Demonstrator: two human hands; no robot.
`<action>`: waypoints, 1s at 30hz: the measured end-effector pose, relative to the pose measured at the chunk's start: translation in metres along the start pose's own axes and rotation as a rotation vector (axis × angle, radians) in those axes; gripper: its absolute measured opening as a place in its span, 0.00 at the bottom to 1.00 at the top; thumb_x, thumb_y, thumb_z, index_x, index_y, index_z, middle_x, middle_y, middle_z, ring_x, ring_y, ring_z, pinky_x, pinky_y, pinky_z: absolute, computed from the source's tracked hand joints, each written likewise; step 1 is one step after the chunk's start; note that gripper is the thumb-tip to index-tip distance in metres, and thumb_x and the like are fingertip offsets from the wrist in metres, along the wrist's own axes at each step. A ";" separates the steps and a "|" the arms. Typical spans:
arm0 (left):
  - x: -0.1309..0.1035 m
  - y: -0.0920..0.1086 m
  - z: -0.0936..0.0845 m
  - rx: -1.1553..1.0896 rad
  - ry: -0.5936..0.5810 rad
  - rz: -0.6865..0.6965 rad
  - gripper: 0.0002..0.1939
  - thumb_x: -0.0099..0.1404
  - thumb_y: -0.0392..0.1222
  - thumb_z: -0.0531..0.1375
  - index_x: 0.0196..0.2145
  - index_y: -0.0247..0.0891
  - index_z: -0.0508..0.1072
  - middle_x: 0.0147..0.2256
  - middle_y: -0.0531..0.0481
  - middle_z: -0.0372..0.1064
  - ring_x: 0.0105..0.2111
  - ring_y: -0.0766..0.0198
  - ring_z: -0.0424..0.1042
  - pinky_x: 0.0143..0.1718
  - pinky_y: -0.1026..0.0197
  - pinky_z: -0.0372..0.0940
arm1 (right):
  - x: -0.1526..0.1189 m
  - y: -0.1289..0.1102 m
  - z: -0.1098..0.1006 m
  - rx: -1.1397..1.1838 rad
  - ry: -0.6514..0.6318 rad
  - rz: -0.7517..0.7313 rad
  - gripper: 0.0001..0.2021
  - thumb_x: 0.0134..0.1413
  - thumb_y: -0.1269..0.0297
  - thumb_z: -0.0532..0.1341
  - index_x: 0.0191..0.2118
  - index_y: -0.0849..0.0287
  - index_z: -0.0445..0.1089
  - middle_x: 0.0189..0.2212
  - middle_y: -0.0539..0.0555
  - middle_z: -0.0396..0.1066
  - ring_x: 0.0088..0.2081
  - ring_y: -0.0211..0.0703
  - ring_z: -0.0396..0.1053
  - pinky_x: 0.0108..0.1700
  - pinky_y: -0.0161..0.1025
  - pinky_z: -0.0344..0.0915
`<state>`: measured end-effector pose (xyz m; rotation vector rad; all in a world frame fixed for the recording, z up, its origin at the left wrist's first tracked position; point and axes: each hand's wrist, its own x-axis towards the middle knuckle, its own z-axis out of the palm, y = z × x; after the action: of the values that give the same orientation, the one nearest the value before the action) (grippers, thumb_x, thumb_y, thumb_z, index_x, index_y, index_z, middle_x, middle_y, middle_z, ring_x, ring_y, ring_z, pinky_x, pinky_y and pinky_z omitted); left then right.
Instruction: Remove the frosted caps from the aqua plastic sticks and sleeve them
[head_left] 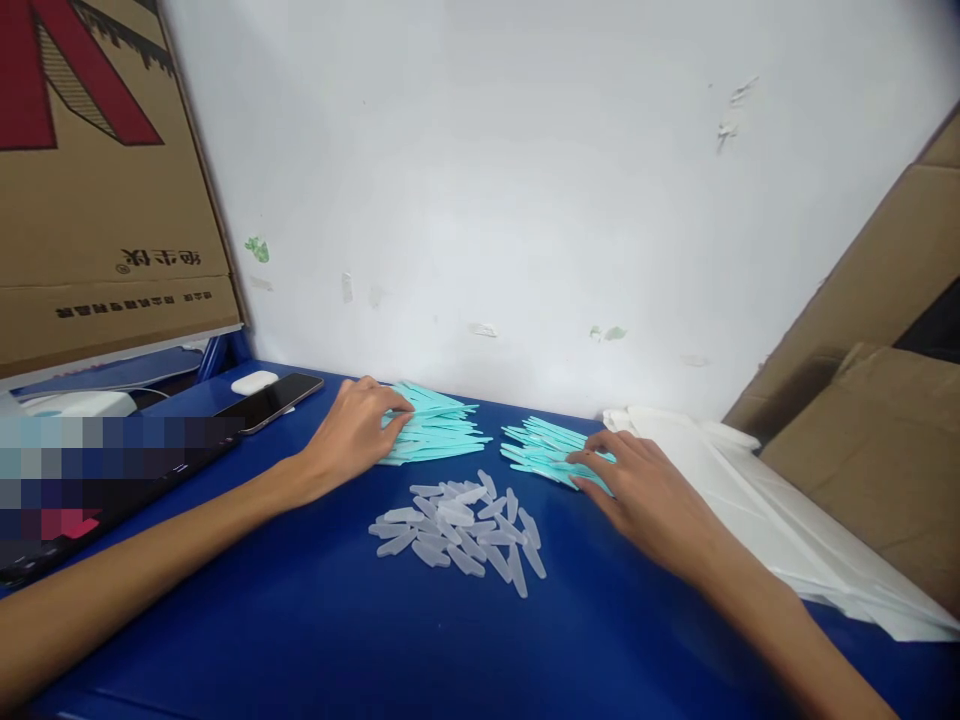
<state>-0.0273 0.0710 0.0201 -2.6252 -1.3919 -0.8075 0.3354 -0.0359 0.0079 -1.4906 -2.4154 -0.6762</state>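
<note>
Thin turquoise plastic sticks lie in two piles on the blue table. My left hand [365,420] is at the near-left end of the left pile of turquoise sticks [442,425], thumb and index fingertip pinched together at a stick; the exact contact is partly hidden. Over the right end of the smaller pile of turquoise sticks [544,448] rests my right hand [630,475], its thumb and fingers apart, with sticks showing between them. Between my forearms, nearer to me, a loose heap of frosted translucent blade-shaped plastic pieces [457,525] is spread out.
The blue table [420,650] meets a white wall [480,200] at the back. To the left are a phone [281,398], a white case [254,382] and a pixelated screen [97,490]. White sheets [757,510] lie right. Cardboard boxes [105,210] flank both sides.
</note>
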 end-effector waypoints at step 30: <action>-0.019 0.026 -0.004 -0.271 -0.481 0.118 0.12 0.68 0.51 0.61 0.38 0.42 0.78 0.41 0.45 0.74 0.41 0.55 0.70 0.36 0.59 0.61 | 0.003 -0.011 -0.003 -0.185 -0.202 0.090 0.08 0.64 0.75 0.57 0.39 0.57 0.72 0.33 0.56 0.76 0.35 0.50 0.73 0.41 0.46 0.58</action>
<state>-0.0174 0.0399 0.0196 -3.2350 -1.2658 -0.3842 0.3244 -0.0388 0.0086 -1.8090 -2.4682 -0.7821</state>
